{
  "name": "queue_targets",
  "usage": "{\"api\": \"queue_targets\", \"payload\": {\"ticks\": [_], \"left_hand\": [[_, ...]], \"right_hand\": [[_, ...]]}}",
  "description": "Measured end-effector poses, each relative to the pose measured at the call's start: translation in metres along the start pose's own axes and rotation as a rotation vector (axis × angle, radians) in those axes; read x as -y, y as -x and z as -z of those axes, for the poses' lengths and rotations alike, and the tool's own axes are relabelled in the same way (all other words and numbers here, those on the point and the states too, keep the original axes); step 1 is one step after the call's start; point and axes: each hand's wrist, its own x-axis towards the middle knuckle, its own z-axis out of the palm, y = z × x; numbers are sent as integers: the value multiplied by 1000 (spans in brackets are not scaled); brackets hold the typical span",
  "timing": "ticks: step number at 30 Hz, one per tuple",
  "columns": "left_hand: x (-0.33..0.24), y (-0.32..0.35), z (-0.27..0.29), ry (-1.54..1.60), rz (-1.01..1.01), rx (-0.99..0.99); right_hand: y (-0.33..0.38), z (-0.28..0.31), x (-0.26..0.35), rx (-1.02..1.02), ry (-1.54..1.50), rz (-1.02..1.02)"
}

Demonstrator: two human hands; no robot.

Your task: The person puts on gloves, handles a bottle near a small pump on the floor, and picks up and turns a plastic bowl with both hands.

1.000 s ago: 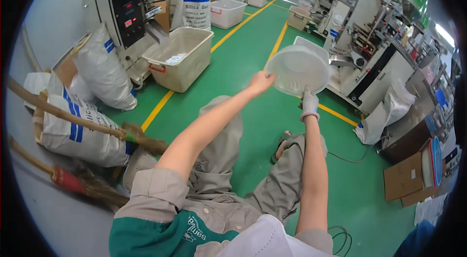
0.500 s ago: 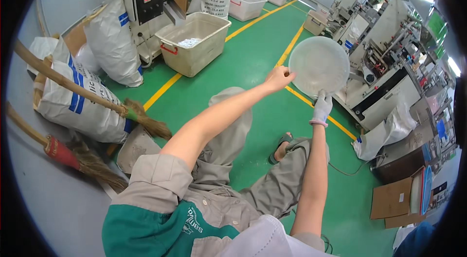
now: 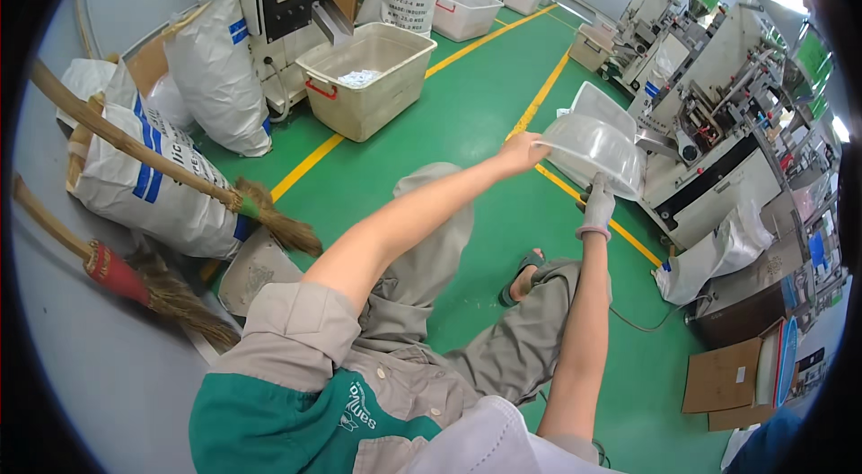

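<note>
My bare left hand (image 3: pixel 522 153) pinches the left rim of a round, translucent plastic bowl (image 3: pixel 588 155). My right hand (image 3: pixel 598 206), in a pale glove with a pink cuff, holds the bowl's near lower side. Its fingertips are partly hidden there. Out in front of me at arm's length, the bowl is tilted, with its side wall showing. Just beyond it is a whitish plastic bin (image 3: pixel 603 104), partly covered by the bowl, under a machine's metal chute (image 3: pixel 655 143).
Packing machines (image 3: pixel 718 151) line the right. At left are a beige bin (image 3: pixel 366 97) with white packets, white sacks (image 3: pixel 220 74), two brooms (image 3: pixel 278 221) and a dustpan (image 3: pixel 254 275). Yellow lines cross the green floor (image 3: pixel 449 119). A cardboard box (image 3: pixel 723 380) stands lower right.
The bowl has tipped from facing me nearly round to showing its side wall. Both hands turned with it and kept their hold. The bin behind it has come into sight.
</note>
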Motion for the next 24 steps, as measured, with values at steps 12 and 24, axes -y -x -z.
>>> {"api": "queue_targets", "payload": {"ticks": [12,24], "left_hand": [[-6,3,-3,-47,326,440],[-23,-7,-5,144,-72,227]], "right_hand": [[-2,13,-11,18,214,-67],[-94,35,-118,-478,1611,838]]}}
